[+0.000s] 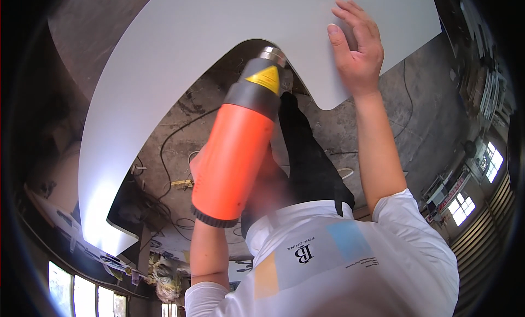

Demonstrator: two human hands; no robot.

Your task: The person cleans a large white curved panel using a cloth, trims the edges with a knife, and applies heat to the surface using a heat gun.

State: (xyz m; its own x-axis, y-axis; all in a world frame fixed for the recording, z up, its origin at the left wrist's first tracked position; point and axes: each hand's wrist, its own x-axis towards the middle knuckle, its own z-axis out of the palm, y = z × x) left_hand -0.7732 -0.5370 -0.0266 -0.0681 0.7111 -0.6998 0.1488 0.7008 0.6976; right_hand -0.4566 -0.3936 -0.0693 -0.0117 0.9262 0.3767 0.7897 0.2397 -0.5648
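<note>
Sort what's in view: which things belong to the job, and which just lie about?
In use:
orange heat gun, in the left hand
curved grey panel, right hand on or just over it

Lying about:
small yellow item
crumpled bundle
dark cable, unclear whether it's the gun's

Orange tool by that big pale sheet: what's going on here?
A person's left hand, mostly hidden behind the tool, holds an orange and black heat gun. Its metal nozzle is at the inner edge of a large, curved, light grey sheet; whether they touch, or whether it is switched on, I can't tell. The right hand is open and appears to rest on the sheet, to the right of the nozzle.
</note>
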